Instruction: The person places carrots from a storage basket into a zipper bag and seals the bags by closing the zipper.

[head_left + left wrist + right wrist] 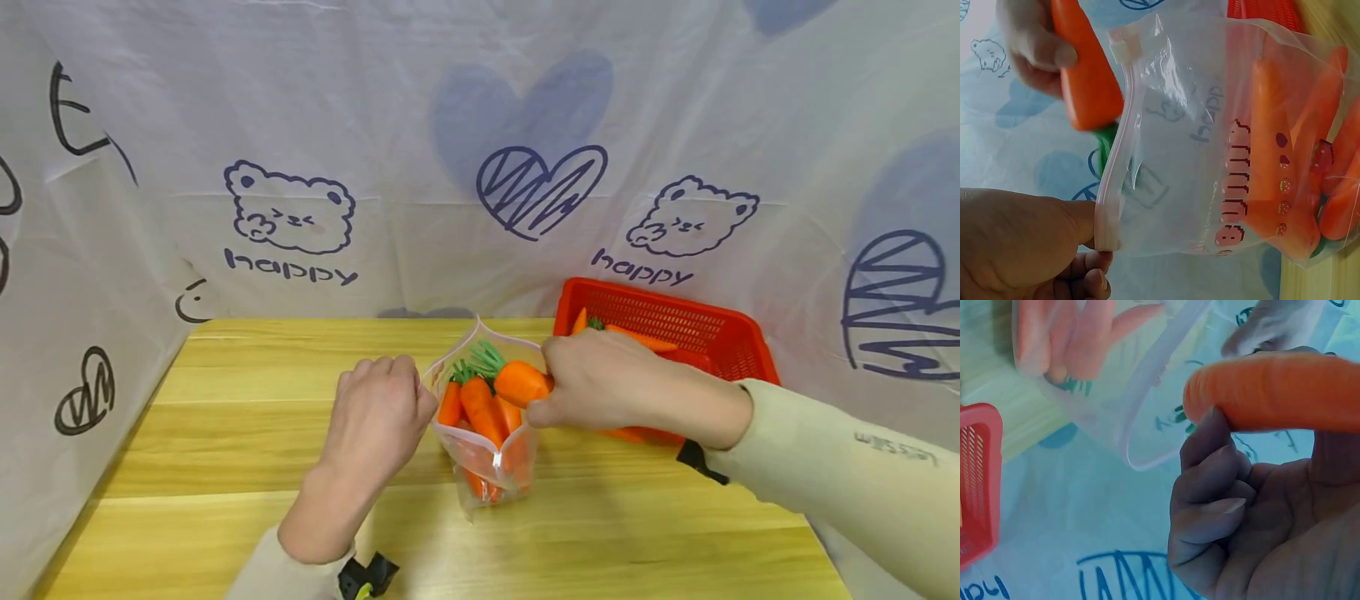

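Note:
My left hand [381, 412] pinches the rim of a clear zip bag [1179, 137] between thumb and fingers, at the end of its pink zip strip. The bag stands on the table with its mouth spread, and several carrots [480, 408] with green tops are inside. In my right hand [600, 379] is another carrot [522, 383], held at the bag's mouth with its green top pointing over the opening. The right wrist view shows that carrot [1272, 390] between thumb and fingertips. A white slider [1125, 50] sits on the zip strip.
A red plastic basket [667, 300] stands at the back right, partly behind my right forearm, with more carrots [641, 337] in it. The wooden table [262, 367] meets a white curtain [405, 125] printed with hearts and bears at the back and sides.

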### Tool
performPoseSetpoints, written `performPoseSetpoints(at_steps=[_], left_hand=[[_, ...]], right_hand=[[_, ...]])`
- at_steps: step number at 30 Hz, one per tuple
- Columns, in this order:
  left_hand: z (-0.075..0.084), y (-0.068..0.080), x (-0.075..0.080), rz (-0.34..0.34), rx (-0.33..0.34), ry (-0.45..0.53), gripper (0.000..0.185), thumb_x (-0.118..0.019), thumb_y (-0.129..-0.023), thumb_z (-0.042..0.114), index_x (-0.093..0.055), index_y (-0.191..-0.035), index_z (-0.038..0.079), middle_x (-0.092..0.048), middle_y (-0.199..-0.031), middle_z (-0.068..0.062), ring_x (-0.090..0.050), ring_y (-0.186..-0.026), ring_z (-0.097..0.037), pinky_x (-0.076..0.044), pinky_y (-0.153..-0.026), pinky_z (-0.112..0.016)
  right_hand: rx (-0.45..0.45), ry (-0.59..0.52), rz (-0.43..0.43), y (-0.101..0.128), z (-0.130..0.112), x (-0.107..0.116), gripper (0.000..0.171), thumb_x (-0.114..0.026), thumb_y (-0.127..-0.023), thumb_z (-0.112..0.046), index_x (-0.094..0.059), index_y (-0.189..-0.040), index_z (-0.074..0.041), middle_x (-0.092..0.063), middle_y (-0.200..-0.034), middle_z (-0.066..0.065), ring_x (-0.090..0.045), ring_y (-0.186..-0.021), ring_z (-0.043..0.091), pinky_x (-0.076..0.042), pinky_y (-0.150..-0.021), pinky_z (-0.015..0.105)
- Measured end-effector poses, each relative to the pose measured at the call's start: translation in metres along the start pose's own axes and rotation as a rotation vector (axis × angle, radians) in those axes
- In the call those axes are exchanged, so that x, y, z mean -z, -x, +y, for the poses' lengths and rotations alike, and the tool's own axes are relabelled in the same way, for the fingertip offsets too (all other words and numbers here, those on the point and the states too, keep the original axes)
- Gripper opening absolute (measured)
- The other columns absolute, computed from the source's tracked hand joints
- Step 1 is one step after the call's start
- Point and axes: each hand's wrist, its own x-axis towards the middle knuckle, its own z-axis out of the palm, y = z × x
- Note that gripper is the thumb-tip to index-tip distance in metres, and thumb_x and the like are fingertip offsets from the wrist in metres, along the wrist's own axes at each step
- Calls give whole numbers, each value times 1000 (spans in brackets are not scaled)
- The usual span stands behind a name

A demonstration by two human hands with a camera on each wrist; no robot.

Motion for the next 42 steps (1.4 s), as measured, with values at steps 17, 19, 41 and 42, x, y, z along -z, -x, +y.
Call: performPoseSetpoints(at_steps=[17, 19, 41, 42], left_hand=[[31, -11, -11, -111, -22, 76, 20, -66, -89, 13, -54, -75, 8, -51, -68, -3, -49, -67, -28, -42, -68, -40], [34, -11, -13, -140, -9, 111, 21, -62, -91, 13, -52, -74, 9, -50, -67, -2, -48, -66, -27, -42, -68, -39], [19, -17, -8, -273, 206, 288, 20, -56, -93, 13, -54, -73, 11, -50, -67, -4, -50, -66, -25, -38, -61, -34], [19, -16, -8, -274, 214, 288, 20, -56, -93, 13, -54, -73, 12, -50, -67, -4, -50, -66, -25, -38, -61, -34]], right_hand=[[37, -94, -60, -73, -14, -37, 39, -71, -88, -42, -56, -63, -17, -51, -57, -2, -58, -55, 19, -42, -52, 30], [41, -113, -57, -79, -13, -44, 38, -71, -90, -39, -56, -64, -16, -49, -59, -2, -55, -58, 20, -42, -54, 30], [130, -131, -25, -82, -19, -70, 37, -70, -100, -29, -62, -66, -14, -56, -60, -2, -56, -57, 16, -46, -59, 29], [118, -126, 19, -79, -18, -66, 36, -69, -100, -30, -63, -69, -14, -57, -61, -2, -57, -59, 17, -47, -60, 31]])
